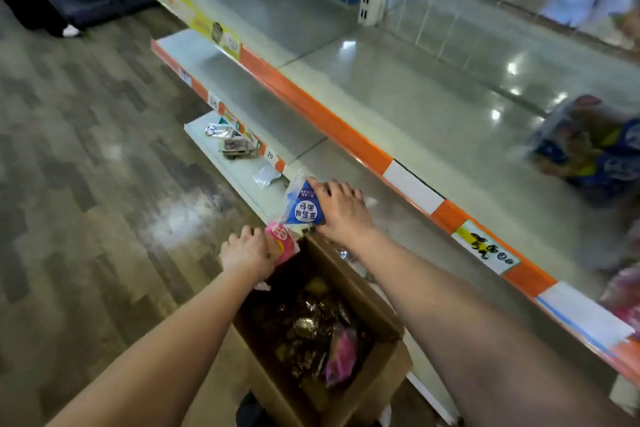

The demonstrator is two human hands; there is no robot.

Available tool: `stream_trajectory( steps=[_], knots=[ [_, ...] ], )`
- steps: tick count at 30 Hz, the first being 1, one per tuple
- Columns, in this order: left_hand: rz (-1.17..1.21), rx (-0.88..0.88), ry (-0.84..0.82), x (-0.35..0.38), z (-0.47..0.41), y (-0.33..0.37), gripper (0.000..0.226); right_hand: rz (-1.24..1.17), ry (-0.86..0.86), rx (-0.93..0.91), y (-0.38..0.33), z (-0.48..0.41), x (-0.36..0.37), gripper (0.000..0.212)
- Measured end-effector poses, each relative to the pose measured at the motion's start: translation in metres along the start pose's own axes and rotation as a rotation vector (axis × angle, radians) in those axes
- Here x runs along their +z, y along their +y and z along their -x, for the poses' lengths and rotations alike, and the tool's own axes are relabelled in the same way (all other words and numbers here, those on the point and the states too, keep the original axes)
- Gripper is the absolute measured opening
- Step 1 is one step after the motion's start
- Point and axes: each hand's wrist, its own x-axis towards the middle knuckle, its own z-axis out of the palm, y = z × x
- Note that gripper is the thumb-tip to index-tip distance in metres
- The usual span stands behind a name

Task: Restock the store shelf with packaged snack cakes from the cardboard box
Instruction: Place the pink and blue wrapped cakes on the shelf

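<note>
holding one packet per hand over the cardboard box (pixel 384 374)
left hand (pixel 247 253) grip pinches pink packet (pixel 283 242), right hand (pixel 341 213) grip clamps blue packet (pixel 302 207); thin-edge holds risk a drop short of the shelf (pixel 433 121).

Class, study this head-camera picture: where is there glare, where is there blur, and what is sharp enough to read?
Head view: white glare spots on the shelf; the blue packs at far right smeared by blur; the blue packet in the grip of the right hand sharp, its print legible.
</note>
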Motion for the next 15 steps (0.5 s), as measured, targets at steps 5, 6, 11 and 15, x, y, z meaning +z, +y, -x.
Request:
stream_trajectory(
  steps=[5,6,11,15],
  knots=[
    [0.054,0.074,0.264,-0.109,-0.013,0.005,0.052,-0.055,0.141,0.121,-0.004,-0.023,-0.09,0.083],
    [0.063,0.076,0.313,-0.131,-0.013,0.005,0.053,-0.143,0.191,0.186,-0.007,-0.027,-0.104,0.08],
    [0.111,0.066,0.502,-0.202,-0.009,-0.008,0.053,-0.299,0.4,0.211,-0.027,-0.038,-0.162,0.076],
    [0.161,0.1,0.592,-0.234,-0.008,-0.001,0.052,-0.106,0.44,0.134,-0.029,-0.043,-0.201,0.08]
  ],
)
